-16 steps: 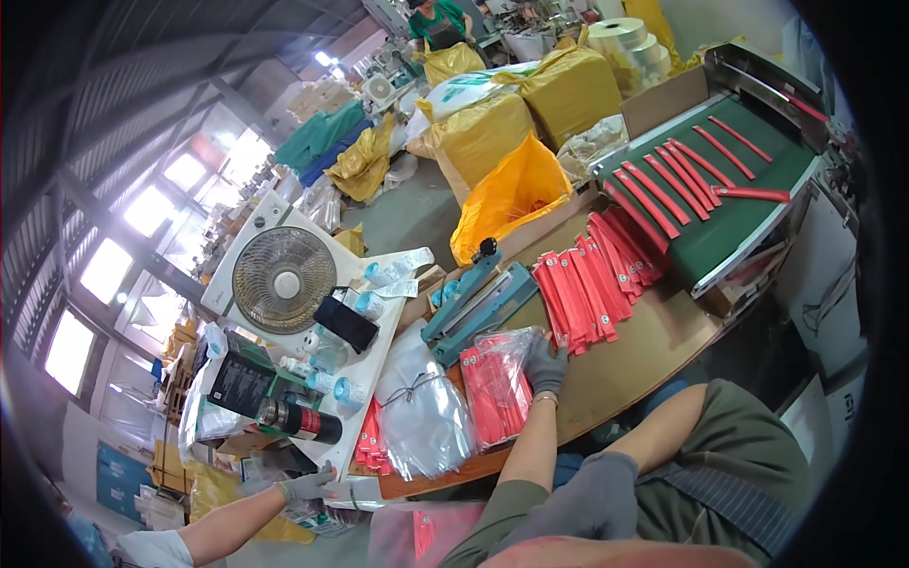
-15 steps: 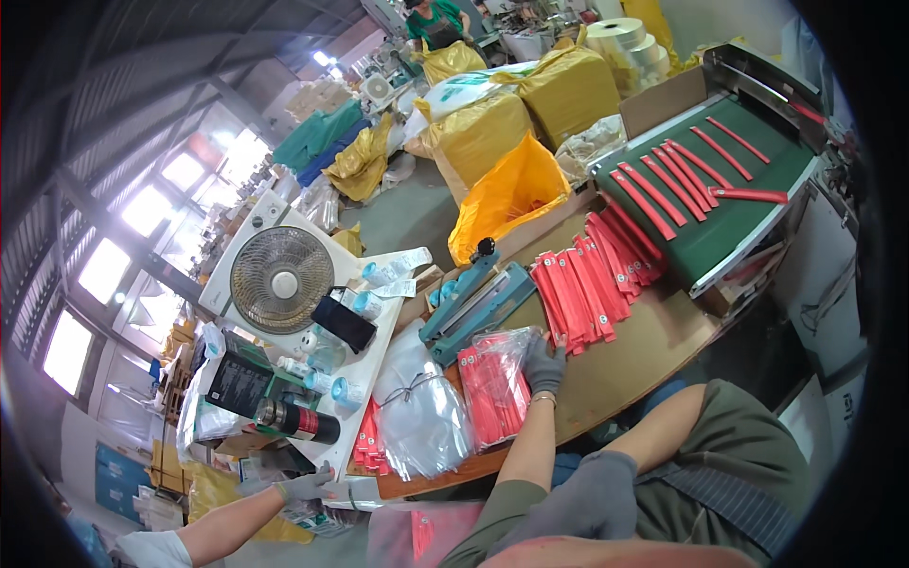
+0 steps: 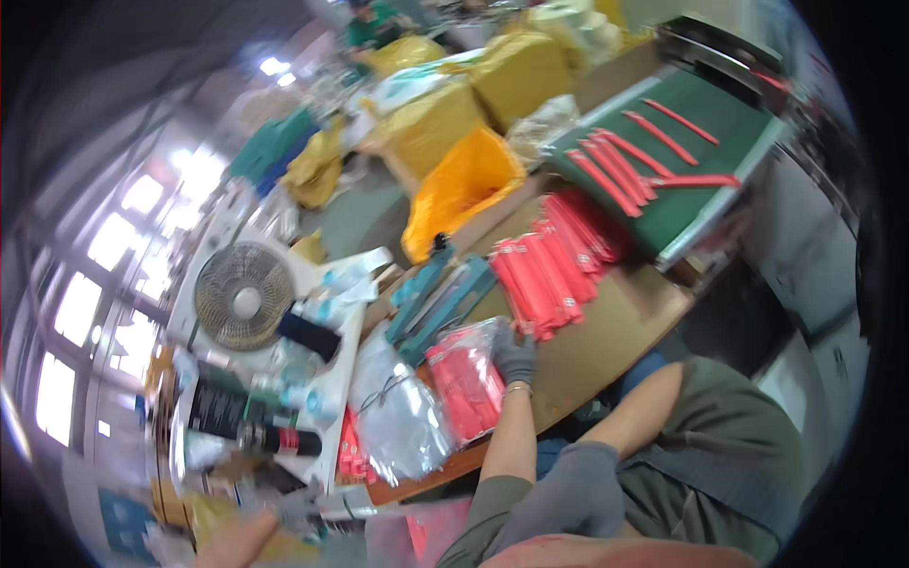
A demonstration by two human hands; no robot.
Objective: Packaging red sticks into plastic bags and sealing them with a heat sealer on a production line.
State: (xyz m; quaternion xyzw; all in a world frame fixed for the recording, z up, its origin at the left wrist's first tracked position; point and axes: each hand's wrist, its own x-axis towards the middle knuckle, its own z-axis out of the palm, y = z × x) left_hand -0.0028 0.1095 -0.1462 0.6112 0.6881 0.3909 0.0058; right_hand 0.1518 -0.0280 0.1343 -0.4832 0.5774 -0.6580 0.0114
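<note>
My left hand (image 3: pixel 516 358), in a grey glove, is closed on the right edge of a clear plastic bag filled with red strips (image 3: pixel 466 379). Right beside its fingertips lies a row of loose red strips (image 3: pixel 544 275) on the brown tabletop (image 3: pixel 606 346). My right hand (image 3: pixel 573 488), also gloved in grey, is held low in front of my body, its fingers hidden at the lower edge. Left of the filled bag rests a stack of clear, flat plastic bags (image 3: pixel 398 417) tied with a dark cord.
A teal hand-lever device (image 3: pixel 440 308) stands behind the bag. Red strips lie on a green conveyor belt (image 3: pixel 691 204) at the right. A fan (image 3: pixel 246 301), dark bottle (image 3: pixel 275 438) and phone-like pouch (image 3: pixel 310 331) are at left, near another person's gloved hand (image 3: pixel 298 502). An orange sack (image 3: pixel 464 189) stands behind.
The whole view has shifted and blurred, so things appear further left and mostly higher. My left hand keeps its place on the filled bag. The other person's forearm has dropped lower.
</note>
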